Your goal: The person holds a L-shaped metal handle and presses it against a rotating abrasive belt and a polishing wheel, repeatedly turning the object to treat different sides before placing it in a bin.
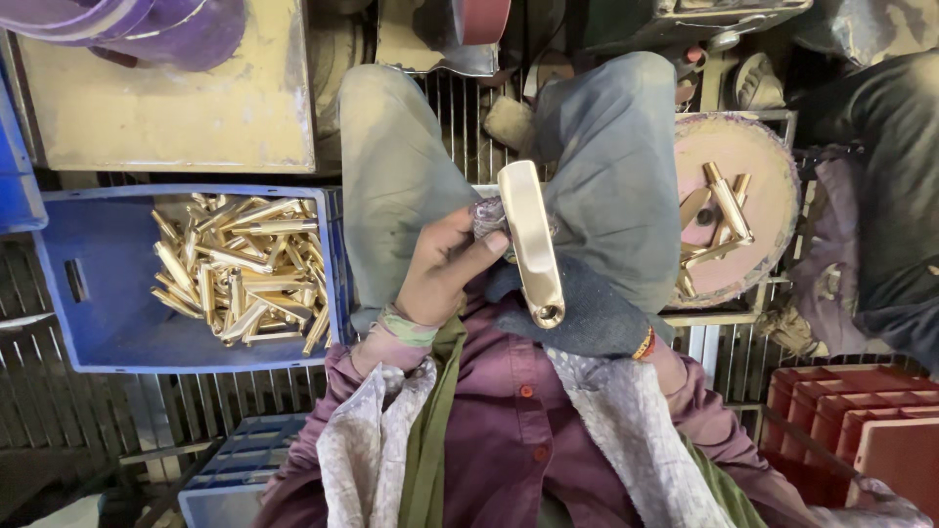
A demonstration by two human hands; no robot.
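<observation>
Head view – left hand (445, 269) rubs gritty scrap (487, 215) on smooth brass handle (533, 244)

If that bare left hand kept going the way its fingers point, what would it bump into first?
The left hand already presses a small cloth pad against the brass handle; so that, probably, with the grey trouser leg behind.

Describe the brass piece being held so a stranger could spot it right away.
Look between the grey-trousered knees, above the maroon shirt. The brass handle is pinched by the left hand, over a dark cloth. Unlike the loose pieces in the blue crate, it is single, broad and polished.
</observation>
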